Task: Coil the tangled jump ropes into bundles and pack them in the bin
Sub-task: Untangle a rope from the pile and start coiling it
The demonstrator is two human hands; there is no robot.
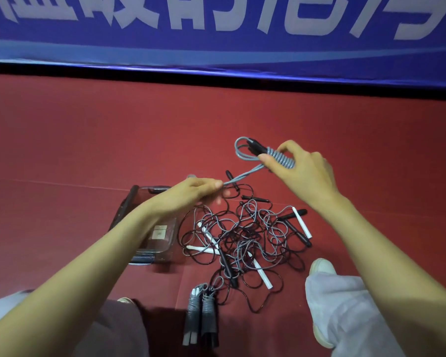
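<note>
Red floor runs wide beyond ropes and bin, toward banner.

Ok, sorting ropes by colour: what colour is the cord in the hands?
Grey cord, wound on black handles; head view.

The floor is dark red and smooth. At the far side stands a blue banner with large pale characters.

Sports hall: red floor, blue banner
</note>
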